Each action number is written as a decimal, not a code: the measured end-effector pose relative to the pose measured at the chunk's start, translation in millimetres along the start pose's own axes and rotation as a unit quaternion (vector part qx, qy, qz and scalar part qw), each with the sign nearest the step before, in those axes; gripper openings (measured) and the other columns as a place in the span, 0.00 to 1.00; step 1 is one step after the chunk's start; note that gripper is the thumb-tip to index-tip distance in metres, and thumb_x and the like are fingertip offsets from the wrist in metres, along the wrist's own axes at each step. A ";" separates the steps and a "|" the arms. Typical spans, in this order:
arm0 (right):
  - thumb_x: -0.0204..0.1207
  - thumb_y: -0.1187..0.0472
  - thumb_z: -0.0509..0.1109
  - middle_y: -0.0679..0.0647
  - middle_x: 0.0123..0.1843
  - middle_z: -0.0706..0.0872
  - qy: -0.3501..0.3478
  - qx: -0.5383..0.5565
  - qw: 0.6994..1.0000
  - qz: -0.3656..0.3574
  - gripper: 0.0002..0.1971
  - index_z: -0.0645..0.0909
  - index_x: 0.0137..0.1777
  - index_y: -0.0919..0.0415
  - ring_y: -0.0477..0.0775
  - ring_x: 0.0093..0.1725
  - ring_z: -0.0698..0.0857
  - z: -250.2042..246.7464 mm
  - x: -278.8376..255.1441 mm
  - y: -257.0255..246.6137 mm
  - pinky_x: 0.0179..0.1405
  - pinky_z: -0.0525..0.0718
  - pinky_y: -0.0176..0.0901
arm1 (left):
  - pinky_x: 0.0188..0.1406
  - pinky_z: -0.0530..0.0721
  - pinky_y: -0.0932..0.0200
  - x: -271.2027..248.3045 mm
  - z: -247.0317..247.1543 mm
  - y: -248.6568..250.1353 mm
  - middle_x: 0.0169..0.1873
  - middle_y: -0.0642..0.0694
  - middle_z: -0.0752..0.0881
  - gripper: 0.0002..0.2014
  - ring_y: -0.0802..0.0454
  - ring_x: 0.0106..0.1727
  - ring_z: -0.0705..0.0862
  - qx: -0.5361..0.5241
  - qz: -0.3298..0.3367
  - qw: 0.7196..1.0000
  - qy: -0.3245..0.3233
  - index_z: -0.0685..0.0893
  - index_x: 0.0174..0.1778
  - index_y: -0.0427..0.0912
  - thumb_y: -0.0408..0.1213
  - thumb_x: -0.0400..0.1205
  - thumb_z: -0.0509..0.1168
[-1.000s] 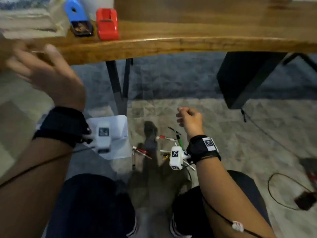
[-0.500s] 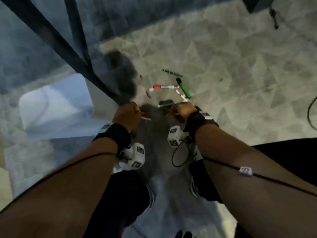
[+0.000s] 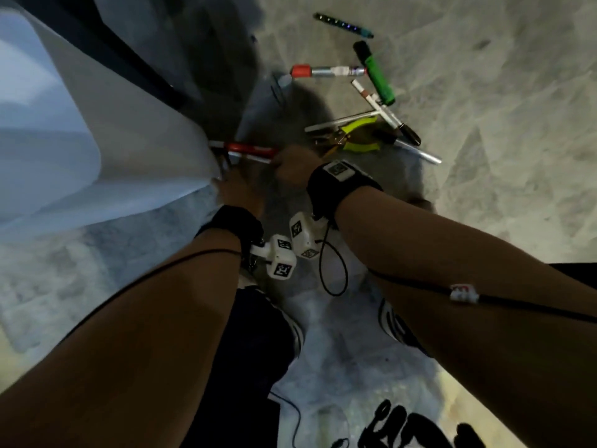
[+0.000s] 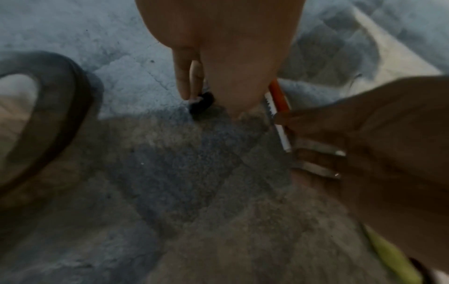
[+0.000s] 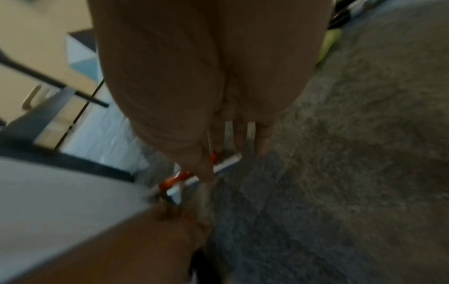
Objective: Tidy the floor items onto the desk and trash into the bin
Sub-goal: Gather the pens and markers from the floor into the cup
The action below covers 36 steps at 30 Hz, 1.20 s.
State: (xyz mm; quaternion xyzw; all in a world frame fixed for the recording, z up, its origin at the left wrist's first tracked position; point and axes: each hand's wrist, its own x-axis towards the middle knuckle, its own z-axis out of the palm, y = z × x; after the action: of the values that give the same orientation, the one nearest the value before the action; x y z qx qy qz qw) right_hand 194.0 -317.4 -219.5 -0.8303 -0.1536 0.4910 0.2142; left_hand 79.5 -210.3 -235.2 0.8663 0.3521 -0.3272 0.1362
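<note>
Both hands are down at the floor beside the corner of the white bin point(image 3: 97, 140). My right hand point(image 3: 292, 168) grips a red pen point(image 3: 250, 148) and a white pen point(image 4: 282, 134) lying side by side; thin white sticks show between its fingers point(image 5: 263, 142). Just left of it, my left hand point(image 3: 237, 185) points down and pinches a thin pen with a black tip point(image 4: 201, 103). Farther out on the floor lie a green marker point(image 3: 376, 72), a red-capped silver marker point(image 3: 326, 72), a dark dotted pen point(image 3: 342, 25) and yellow-handled pliers point(image 3: 358, 137).
A dark desk leg point(image 3: 129, 56) runs diagonally behind the bin. A white marker with a black cap point(image 3: 384, 109) and a silver pen point(image 3: 416, 151) cross near the pliers. My shoes point(image 3: 394, 321) and a loose black cable point(image 3: 336, 270) are just below the hands.
The view dropped from the desk to the floor. Both hands came down from mid-air to the pens beside the bin and took hold of them.
</note>
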 end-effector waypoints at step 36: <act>0.87 0.60 0.67 0.64 0.66 0.88 0.059 -0.092 0.988 0.113 0.13 0.81 0.68 0.61 0.70 0.65 0.89 21.3 -37.6 64.4 0.59 0.88 0.61 | 0.57 0.77 0.42 47.6 -40.9 22.5 0.65 0.30 0.79 0.21 0.30 0.66 0.80 0.021 0.079 0.995 0.053 0.72 0.74 0.42 0.49 0.89 0.59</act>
State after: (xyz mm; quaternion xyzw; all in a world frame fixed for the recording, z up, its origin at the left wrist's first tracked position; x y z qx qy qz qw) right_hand 160.4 -386.0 -233.1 -0.8861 -0.0905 0.4458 0.0892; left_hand 140.0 -182.5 -236.0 0.9100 0.2827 -0.2765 0.1248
